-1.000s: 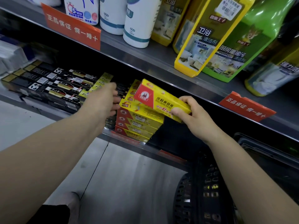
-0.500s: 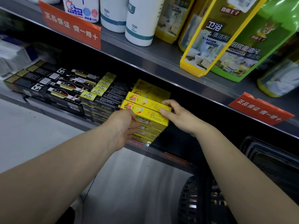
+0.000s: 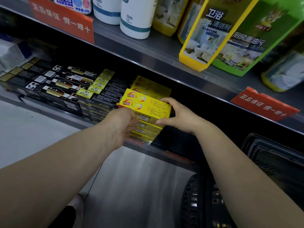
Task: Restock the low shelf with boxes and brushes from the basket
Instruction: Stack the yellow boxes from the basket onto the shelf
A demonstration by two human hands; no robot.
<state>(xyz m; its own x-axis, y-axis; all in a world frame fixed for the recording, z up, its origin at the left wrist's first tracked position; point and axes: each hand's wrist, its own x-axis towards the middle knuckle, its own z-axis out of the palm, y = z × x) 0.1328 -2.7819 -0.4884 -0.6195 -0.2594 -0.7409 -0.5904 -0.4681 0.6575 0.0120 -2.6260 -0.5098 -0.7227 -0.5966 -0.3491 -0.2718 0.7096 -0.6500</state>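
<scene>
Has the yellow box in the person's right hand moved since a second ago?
Yes. The yellow box dropped from tilted above the yellow stack to lying flat on top of it, gripped by the right hand.

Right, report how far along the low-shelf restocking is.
Done: a stack of yellow boxes sits on the low shelf beside black boxes. In hand: the right hand grips the top yellow box while the left hand presses the stack's front. Left: the basket hides its contents, so remaining stock is unclear.
</scene>
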